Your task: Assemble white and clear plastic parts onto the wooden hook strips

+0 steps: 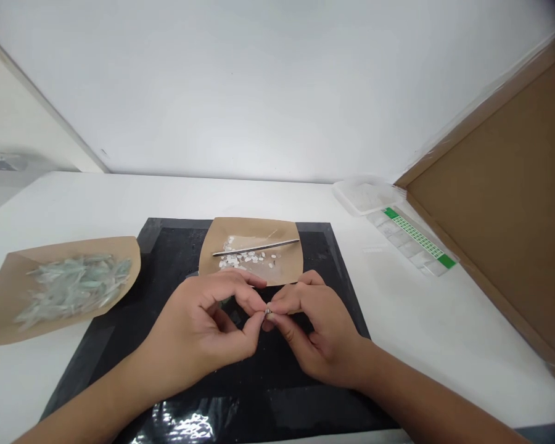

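My left hand [213,314] and my right hand [312,324] meet above a black mat [176,265], thumbs and forefingers pinched together. Between the fingertips shows a tiny shiny metallic piece [267,311], too small and too covered to name. Just beyond my hands lies a brown paper tray [287,231]. It holds several small white oval pieces [247,258] on clear plastic, and a thin metal tool like a pair of tweezers [256,248] rests slantwise across it.
On the left, another brown paper tray [4,265] holds a heap of small clear plastic bags [81,280], overlapping the mat's edge. A clear compartment box with a green-and-white label [419,237] and a translucent lid [370,194] lie at right, beside a cardboard panel [499,185]. A white wall [235,92] stands behind.
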`<state>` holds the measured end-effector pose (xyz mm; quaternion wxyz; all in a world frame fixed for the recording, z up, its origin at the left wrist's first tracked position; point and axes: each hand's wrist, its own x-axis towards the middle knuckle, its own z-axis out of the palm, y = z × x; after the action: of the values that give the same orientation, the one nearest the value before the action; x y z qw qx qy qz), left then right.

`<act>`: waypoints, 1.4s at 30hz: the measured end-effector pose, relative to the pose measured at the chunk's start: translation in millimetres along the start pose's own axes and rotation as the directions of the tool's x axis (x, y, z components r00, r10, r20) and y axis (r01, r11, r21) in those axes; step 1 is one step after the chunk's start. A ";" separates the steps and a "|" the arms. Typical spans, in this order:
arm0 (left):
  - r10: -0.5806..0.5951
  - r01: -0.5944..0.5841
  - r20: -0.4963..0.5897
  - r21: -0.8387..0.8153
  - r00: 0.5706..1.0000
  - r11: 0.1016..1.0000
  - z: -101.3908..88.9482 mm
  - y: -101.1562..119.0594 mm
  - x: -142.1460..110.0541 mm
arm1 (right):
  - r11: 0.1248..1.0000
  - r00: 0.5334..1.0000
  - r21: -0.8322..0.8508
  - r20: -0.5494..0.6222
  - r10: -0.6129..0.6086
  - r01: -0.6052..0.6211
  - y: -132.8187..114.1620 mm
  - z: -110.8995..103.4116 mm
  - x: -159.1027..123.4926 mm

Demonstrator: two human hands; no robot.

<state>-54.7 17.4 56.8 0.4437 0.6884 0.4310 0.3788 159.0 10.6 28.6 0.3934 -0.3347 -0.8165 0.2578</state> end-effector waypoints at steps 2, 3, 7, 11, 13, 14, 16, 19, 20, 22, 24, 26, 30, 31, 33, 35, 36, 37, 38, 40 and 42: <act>0.022 -0.022 -0.005 0.053 1.000 0.998 -0.2 2.1 0.8 | 0.999 1.000 -0.041 0.002 -0.009 0.009 0.4 0.4 -0.6; 0.033 -0.033 -0.008 0.076 0.999 0.997 -0.1 3.0 1.0 | 0.998 1.000 -0.059 0.002 -0.012 0.012 0.6 0.7 -0.9; 0.087 -0.085 -0.009 0.132 0.996 0.988 0.8 3.6 0.5 | 0.995 1.000 -0.100 0.008 -0.009 0.010 1.1 1.7 -1.9; 0.092 -0.089 -0.018 0.130 0.996 0.988 1.2 0.8 -1.4 | 0.995 1.000 -0.094 0.026 0.013 -0.010 0.4 2.7 -1.8; 0.071 -0.070 -0.011 0.112 0.997 0.991 1.1 0.2 -1.8 | 0.996 0.999 -0.085 0.033 0.018 -0.015 -0.5 3.2 -1.5; 0.059 -0.058 -0.006 0.103 0.998 0.993 1.0 0.2 -1.8 | 0.997 0.999 -0.078 0.032 0.019 -0.016 -1.2 3.3 -1.3; 0.030 -0.030 0.000 0.084 1.000 0.996 1.3 0.7 -1.4 | 0.998 0.999 -0.057 0.030 0.020 -0.018 -2.6 3.2 -1.1; -0.013 0.013 -0.029 0.021 1.000 1.000 2.6 1.0 -0.6 | 0.999 0.999 -0.020 0.029 0.027 -0.026 -4.3 2.4 -0.8; -0.029 0.029 -0.035 -0.006 0.999 1.000 3.0 0.9 -0.4 | 1.000 0.999 -0.009 0.031 0.030 -0.030 -4.7 2.0 -0.6; -0.062 0.060 -0.026 -0.054 0.998 0.997 3.3 0.1 -0.3 | 0.999 0.998 0.014 0.039 0.044 -0.044 -5.4 1.2 -0.1; -0.094 0.096 0.017 -0.084 0.995 0.992 2.4 -1.0 -0.2 | 0.997 0.997 0.039 0.051 0.057 -0.059 -6.1 0.5 0.7; -0.123 0.129 0.061 -0.113 0.991 0.985 0.8 -2.2 0.1 | 0.996 0.996 0.063 0.059 0.067 -0.070 -6.8 0.0 1.5; -0.173 0.203 0.146 -0.220 0.974 0.954 -2.2 -5.2 0.4 | 0.989 0.994 0.110 0.062 0.093 -0.099 -8.8 -1.2 2.6; -0.192 0.232 0.175 -0.255 0.966 0.939 -2.6 -6.2 0.2 | 0.987 0.993 0.123 0.065 0.101 -0.108 -9.5 -1.7 2.8; -0.232 0.293 0.220 -0.308 0.948 0.905 -3.2 -8.3 -0.7 | 0.981 0.990 0.148 0.076 0.119 -0.129 -10.9 -3.0 3.1; -0.257 0.331 0.246 -0.335 0.935 0.882 -3.6 -10.5 -1.7 | 0.971 0.986 0.182 0.086 0.141 -0.154 -12.1 -4.1 3.3; -0.262 0.340 0.252 -0.347 0.932 0.874 -3.9 -11.5 -2.0 | 0.963 0.984 0.207 0.092 0.154 -0.170 -12.6 -4.5 3.4; -0.262 0.344 0.258 -0.362 0.930 0.866 -4.1 -12.4 -2.3 | 0.953 0.981 0.237 0.100 0.168 -0.188 -13.0 -4.7 3.4; -0.261 0.349 0.265 -0.380 0.928 0.857 -4.4 -13.1 -2.4 | 0.940 0.977 0.271 0.109 0.183 -0.206 -13.2 -4.7 3.3; -0.255 0.356 0.279 -0.415 0.926 0.838 -4.9 -14.1 -2.2 | 0.911 0.970 0.337 0.127 0.207 -0.239 -13.2 -4.3 2.8; -0.245 0.354 0.288 -0.439 0.926 0.826 -5.3 -14.6 -1.8 | 0.893 0.968 0.375 0.129 0.215 -0.248 -12.9 -3.8 2.2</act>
<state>-63.9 20.7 44.5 0.7001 0.5164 0.3743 0.3211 156.7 4.5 40.6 0.3837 -0.3339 -0.7193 0.4732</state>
